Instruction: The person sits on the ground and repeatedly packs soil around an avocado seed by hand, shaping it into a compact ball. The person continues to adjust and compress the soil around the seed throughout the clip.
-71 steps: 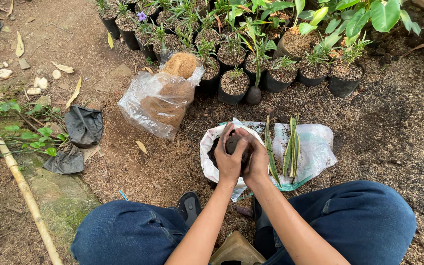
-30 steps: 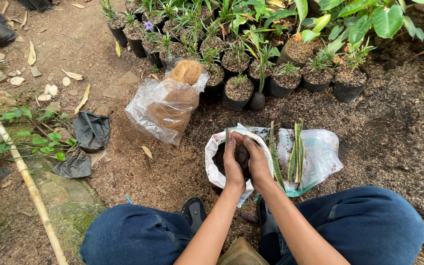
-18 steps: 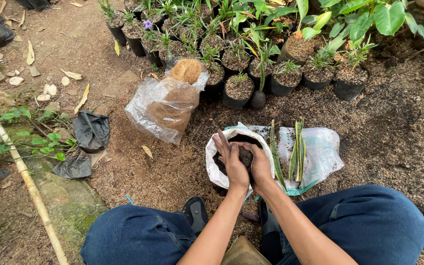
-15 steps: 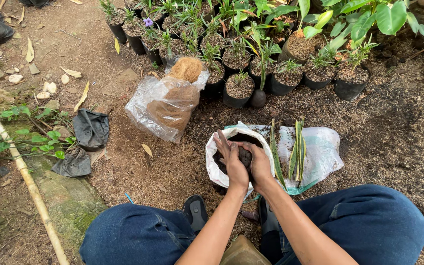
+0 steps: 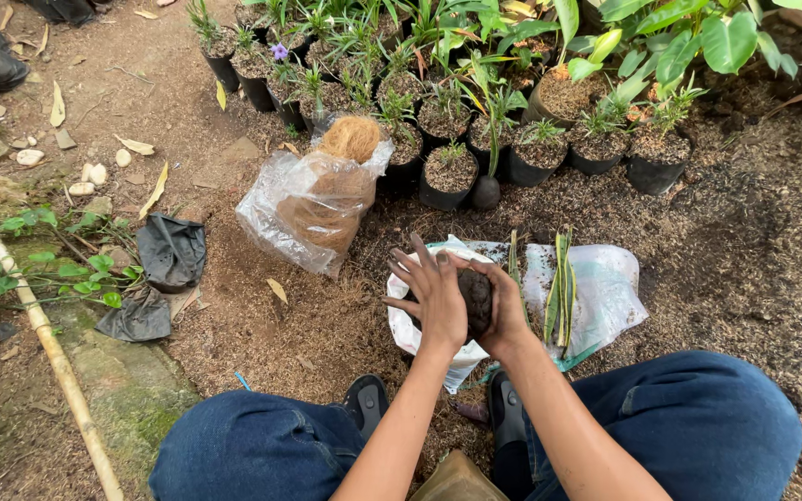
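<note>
My left hand (image 5: 433, 297) and my right hand (image 5: 505, 304) are pressed together around a dark clump of soil (image 5: 475, 299), the left fingers spread over its side. They hover over a white plastic bag (image 5: 415, 339) lying on the ground between my knees. On the clear plastic sheet (image 5: 605, 297) to the right lie green plant cuttings (image 5: 561, 283). My blue-jeaned legs frame the bottom of the view.
A clear bag of brown coconut fibre (image 5: 317, 204) stands to the left. Rows of black pots with small plants (image 5: 447, 172) line the back. Empty black grow bags (image 5: 171, 250) and a bamboo pole (image 5: 44, 325) lie at the left.
My hands have lifted slightly out of the white bag with the clump of soil pressed between them, and my left fingers have spread wider.
</note>
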